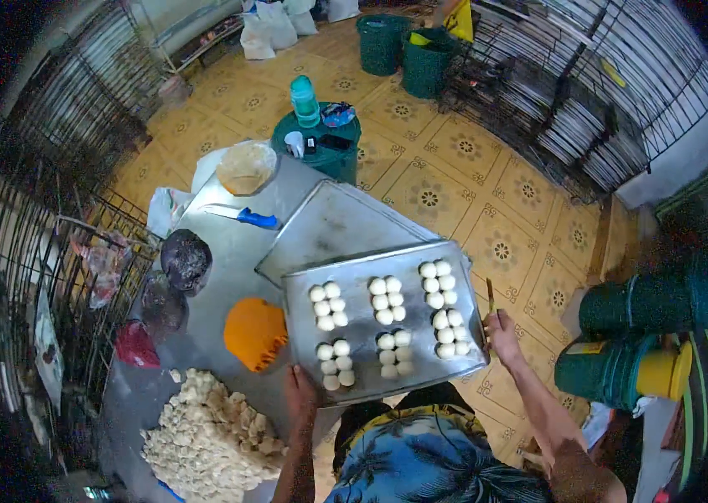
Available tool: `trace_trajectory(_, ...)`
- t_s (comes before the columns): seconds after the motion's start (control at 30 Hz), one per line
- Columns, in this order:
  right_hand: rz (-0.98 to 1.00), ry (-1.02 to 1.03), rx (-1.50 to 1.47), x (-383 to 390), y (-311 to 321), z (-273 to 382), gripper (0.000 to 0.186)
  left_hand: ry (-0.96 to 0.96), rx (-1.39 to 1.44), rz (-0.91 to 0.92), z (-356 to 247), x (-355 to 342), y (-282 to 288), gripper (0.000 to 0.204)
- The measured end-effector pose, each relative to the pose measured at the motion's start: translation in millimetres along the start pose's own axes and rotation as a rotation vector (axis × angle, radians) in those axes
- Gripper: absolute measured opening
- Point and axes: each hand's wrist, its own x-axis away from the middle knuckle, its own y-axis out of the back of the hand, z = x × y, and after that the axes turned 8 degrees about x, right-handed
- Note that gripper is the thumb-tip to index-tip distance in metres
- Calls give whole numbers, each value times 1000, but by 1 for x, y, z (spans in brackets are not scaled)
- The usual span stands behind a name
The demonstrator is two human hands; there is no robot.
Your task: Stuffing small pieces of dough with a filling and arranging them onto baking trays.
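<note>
Holding a metal tray (362, 339) at the edge of a grey worktop (224, 264), partly overlapping a second tray (333, 225). Gripping the near left corner with left hand (302, 397), with fingers closed on the rim. Closing right hand (502, 337) by the right edge, near a thin brownish strip (490, 293); cannot tell whether clasping rim or strip. Likely to handle as stiff, broad and moderately light; best taken by opposite rims, kept level. Bearing dough balls (387, 300), probably soft, easily dented and apt to shift if tilted. Looking silvery, rectangular and low-rimmed; carrying six white, rounded clusters, set well apart.
</note>
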Motion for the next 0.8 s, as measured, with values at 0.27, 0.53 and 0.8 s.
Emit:
trace_trajectory(0.27,153,366,29,-220,53,12,37,240,-178,-232,54,71,-180,30)
trace_trajectory(0.53,656,380,-392,-115,-10,66,12,100,44,-535,-54,110,-209,57)
trace_trajectory(0.8,605,1058,237,8,-79,94,37,-88,-281,-416,-93,18,-154,57)
